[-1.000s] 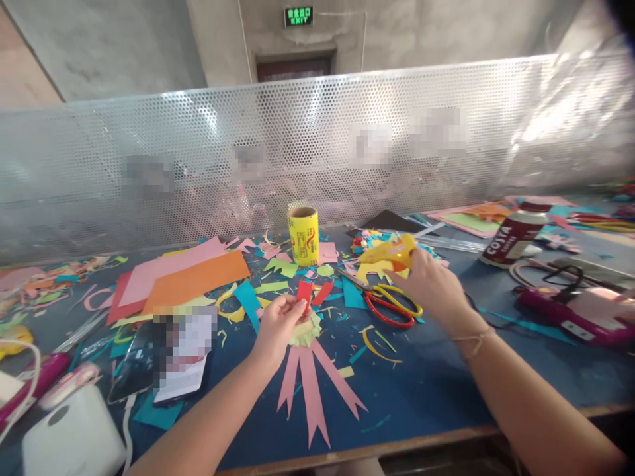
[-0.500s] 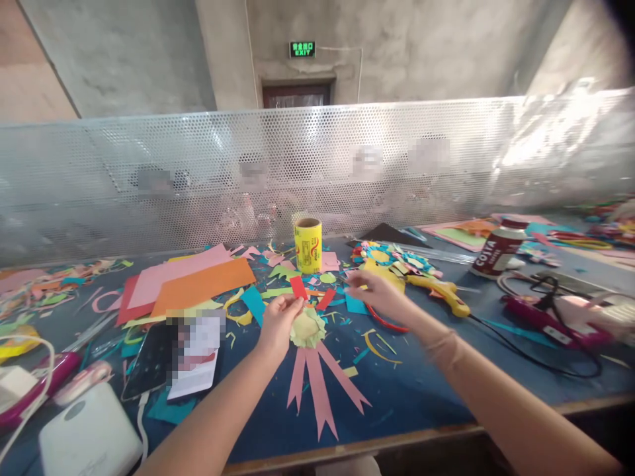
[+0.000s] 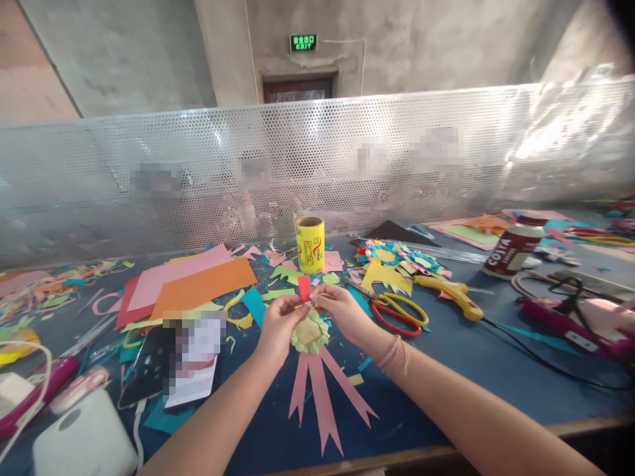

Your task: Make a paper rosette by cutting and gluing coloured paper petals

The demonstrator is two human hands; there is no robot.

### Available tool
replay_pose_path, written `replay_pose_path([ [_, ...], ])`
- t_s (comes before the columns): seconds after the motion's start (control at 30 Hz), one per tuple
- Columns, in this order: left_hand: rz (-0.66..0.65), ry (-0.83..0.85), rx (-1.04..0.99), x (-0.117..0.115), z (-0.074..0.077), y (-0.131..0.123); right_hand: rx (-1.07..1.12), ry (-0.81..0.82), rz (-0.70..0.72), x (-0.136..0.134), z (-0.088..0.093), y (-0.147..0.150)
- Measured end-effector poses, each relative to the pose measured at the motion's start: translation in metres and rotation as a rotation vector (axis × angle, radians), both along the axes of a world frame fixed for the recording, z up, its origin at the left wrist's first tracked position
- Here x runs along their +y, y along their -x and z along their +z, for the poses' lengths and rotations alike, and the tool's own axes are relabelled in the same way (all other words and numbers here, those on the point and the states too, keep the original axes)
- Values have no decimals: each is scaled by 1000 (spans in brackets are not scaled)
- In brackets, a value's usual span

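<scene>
My left hand and my right hand meet over a paper rosette, a pale green frilled disc with pink ribbon tails lying on the blue table. Both hands pinch a small red paper strip that stands upright above the disc. The yellow glue gun lies on the table to the right, well clear of my right hand, its black cord trailing right.
Red-and-yellow scissors lie just right of my hands. A yellow tape roll stands behind them. Orange and pink sheets, a phone, paper scraps, a bottle and a perforated metal screen surround the spot.
My right hand set the yellow glue gun down on the right, then came back left to join my left hand on the red strip. The left hand stayed at the rosette.
</scene>
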State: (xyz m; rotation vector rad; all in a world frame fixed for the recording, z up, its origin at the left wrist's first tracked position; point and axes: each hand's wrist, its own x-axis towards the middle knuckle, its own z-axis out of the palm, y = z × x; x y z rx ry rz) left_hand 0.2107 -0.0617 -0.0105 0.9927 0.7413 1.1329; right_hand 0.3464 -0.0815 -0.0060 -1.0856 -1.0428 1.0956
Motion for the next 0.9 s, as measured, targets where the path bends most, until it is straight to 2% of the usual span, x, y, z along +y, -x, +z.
replay_pose_path([
  [0.17, 51, -56, 218, 10, 3, 10, 155, 18, -81, -1, 7, -17],
  [0.3, 183, -213, 484, 22, 10, 23, 139, -44, -145, 1, 14, -35],
  [0.37, 254, -392, 746, 27, 12, 29, 112, -82, -180, 4, 17, -44],
  [0.47, 343, -609, 1297, 29, 13, 34, 83, -111, -251, 9, 20, -60],
  [0.57, 313, -692, 1643, 26, 13, 38, 100, -139, -351, 15, 23, -84],
  [0.67, 287, -731, 1740, 24, 14, 42, 164, -213, -494, 20, 26, -113],
  [0.77, 312, -792, 1684, 23, 12, 40, 222, -287, -603, 23, 26, -138],
  [0.8, 291, -788, 1634, 22, 11, 38, 221, -301, -618, 24, 26, -143],
  [0.9, 115, -683, 1449, 20, 5, 31, 197, -308, -595, 26, 23, -142],
])
